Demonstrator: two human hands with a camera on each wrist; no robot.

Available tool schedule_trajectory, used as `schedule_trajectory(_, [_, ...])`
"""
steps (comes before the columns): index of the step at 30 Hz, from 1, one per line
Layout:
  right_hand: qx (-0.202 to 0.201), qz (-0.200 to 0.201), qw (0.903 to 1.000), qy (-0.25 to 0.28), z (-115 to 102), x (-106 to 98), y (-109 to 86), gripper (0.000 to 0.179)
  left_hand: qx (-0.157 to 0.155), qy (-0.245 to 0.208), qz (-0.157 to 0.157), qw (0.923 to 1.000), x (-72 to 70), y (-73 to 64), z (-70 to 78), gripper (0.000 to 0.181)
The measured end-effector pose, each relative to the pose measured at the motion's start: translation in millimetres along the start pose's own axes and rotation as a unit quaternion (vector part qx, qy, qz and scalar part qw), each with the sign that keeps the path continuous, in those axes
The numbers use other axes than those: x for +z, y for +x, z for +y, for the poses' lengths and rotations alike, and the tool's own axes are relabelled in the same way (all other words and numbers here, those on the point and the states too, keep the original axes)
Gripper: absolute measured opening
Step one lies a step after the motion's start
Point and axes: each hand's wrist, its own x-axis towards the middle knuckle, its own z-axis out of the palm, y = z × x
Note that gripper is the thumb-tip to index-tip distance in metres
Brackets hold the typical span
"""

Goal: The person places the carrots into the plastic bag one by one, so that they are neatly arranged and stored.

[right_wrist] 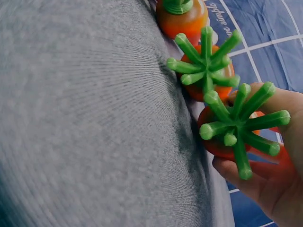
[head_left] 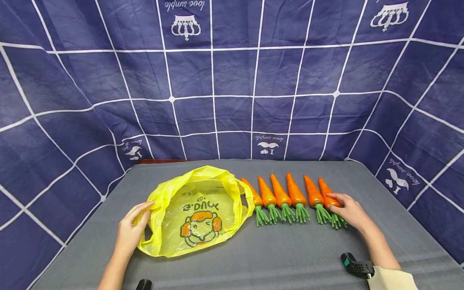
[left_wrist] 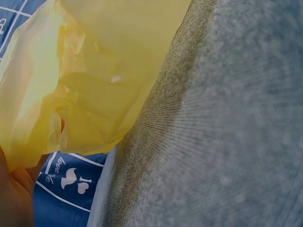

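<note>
A yellow plastic bag (head_left: 206, 225) with a cartoon duck print lies on the table with its mouth spread wide. My left hand (head_left: 131, 227) pinches the left rim of the bag between thumb and fingers; in the left wrist view the yellow film (left_wrist: 104, 80) hides most of that hand. Right of the bag, several orange carrots with green stalks lie in a row. Around the rightmost carrot (head_left: 325, 188) my right hand (head_left: 349, 211) has its thumb and fingers. The right wrist view shows that carrot's green stalks (right_wrist: 236, 125) end-on, with the fingers on both sides of its body.
The grey table (head_left: 275, 257) carries the bag and carrots. A dark blue checked cloth (head_left: 235, 76) hangs behind and along both sides. Another carrot (head_left: 313, 191) lies close beside the gripped one, and the leftmost carrot (head_left: 255, 197) lies against the bag's right handle.
</note>
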Motion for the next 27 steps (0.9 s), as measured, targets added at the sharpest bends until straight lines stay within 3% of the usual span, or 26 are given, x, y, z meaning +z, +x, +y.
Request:
schedule_trajectory(7, [-0.001, 0.007, 1.0, 0.005, -3, -6, 3.3, 0.043, -0.017, 0.002, 0.001, 0.9999, -0.7, -0.9, -0.4, 0.024])
schedule_trajectory(15, [-0.012, 0.031, 0.9994, 0.003, -14, -13, 2.6, 0.043, 0.0, -0.009, 0.004, 1.0, -0.2, 0.1, 3.7, 0.025])
schedule_trajectory(22, [-0.031, 0.05, 0.9983, 0.001, -28, -13, 3.6, 0.041, -0.008, 0.005, 0.002, 1.0, 0.0, -0.7, 2.7, 0.026])
schedule_trajectory(27, [-0.044, 0.053, 0.9976, 0.013, -43, -12, 4.3, 0.04, 0.008, 0.007, 0.004, 0.9999, 0.6, -0.7, 2.8, 0.027])
